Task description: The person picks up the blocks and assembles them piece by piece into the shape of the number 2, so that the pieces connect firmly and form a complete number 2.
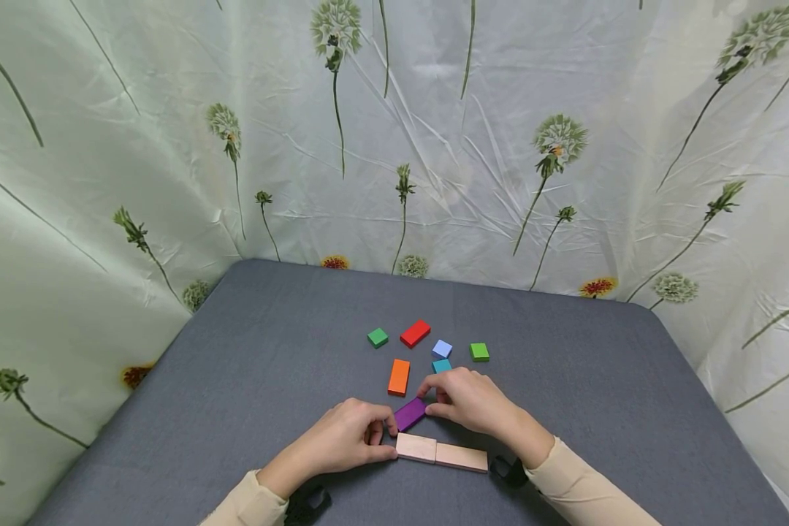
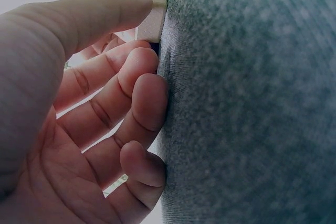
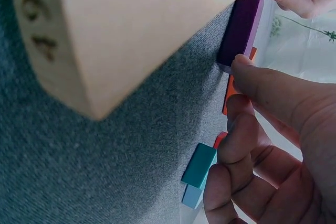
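Observation:
Two plain wooden blocks lie end to end: a left wooden block [image 1: 416, 448] and a right wooden block [image 1: 462, 457]. A purple block [image 1: 410, 414] lies slantwise behind the left one, its near end close to it. My left hand [image 1: 351, 437] has its thumb and index finger at the left wooden block's left end, the index also beside the purple block. In the left wrist view, that hand's other fingers curl loosely near the cloth. My right hand [image 1: 470, 400] pinches the purple block's far right end between thumb and index finger.
Behind the hands lie an orange block [image 1: 398, 378], a red block [image 1: 415, 334], a dark green block [image 1: 378, 337], a light blue block [image 1: 442, 348], a teal block [image 1: 442, 366] and a light green block [image 1: 479, 352]. A flowered curtain [image 1: 368, 146] borders the grey tabletop [image 1: 289, 329].

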Available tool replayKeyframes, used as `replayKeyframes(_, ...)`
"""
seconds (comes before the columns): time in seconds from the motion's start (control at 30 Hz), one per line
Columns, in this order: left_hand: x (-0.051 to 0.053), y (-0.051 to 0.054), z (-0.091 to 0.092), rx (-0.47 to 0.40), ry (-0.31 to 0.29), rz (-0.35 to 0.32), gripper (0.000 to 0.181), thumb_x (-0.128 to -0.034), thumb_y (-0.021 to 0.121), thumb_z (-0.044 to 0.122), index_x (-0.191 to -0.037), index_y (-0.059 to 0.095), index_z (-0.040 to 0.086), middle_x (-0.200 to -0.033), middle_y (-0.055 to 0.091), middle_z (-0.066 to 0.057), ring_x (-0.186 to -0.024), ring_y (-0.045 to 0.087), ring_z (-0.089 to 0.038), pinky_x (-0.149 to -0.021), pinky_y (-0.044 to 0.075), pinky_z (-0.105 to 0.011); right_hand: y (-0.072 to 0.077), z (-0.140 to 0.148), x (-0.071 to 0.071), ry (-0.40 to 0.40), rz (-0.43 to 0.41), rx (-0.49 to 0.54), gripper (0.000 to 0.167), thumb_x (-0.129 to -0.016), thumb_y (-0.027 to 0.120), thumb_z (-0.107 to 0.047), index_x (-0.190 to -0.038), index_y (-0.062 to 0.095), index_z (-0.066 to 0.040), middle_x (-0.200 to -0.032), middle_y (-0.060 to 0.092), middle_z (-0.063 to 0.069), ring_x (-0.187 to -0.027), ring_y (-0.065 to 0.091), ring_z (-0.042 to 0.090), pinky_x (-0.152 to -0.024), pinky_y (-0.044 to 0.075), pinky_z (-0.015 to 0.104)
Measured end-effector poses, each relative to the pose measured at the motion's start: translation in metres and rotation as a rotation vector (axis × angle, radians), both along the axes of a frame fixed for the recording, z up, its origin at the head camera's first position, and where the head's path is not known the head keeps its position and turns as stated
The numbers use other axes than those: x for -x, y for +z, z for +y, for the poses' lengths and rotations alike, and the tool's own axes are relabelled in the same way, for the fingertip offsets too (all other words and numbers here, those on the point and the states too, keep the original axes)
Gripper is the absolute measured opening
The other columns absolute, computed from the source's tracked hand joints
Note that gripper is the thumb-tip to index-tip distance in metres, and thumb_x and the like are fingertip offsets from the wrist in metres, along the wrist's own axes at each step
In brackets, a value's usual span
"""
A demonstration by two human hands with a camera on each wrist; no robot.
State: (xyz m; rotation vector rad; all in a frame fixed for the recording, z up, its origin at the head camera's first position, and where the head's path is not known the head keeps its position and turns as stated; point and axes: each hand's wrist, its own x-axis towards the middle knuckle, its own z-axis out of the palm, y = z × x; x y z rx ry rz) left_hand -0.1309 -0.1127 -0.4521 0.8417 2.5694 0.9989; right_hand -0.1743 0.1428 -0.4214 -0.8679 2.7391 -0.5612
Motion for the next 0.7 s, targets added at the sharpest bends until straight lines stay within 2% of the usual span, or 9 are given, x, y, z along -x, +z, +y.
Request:
replayKeyframes(0.5,0.0002,-0.0003,-0.0011,-0.009,-0.004,-0.003,0.018,-0.0904,0.089,0.029,-0.096,0.072,0.024,-0.065,0.053,0.019,-0.056,0.044,0.006,-0.056,0.035,-0.017,0.0023,0.0015,0.0018,0.011,0.001,-0.002,0.02,-0.095,0.084,-0.021,-0.114,0.079,-0.021,-0.073,0.057,-0.012,-0.063,0.048,0.001,-0.055,0.038,0.023)
replayKeyframes(0.7,0.0003,-0.0003,-0.001,-0.002,-0.005,0.008,0.019,-0.0901,0.089,0.028,-0.096,0.072,0.023,-0.065,0.053,0.019,-0.056,0.044,0.006,-0.056,0.035,-0.017,0.0079,0.0066,0.0056,-0.014,0.013,0.009,0.02,-0.095,0.083,-0.022,-0.114,0.079,-0.02,-0.072,0.058,-0.013,-0.063,0.049,0.002,-0.056,0.04,0.024)
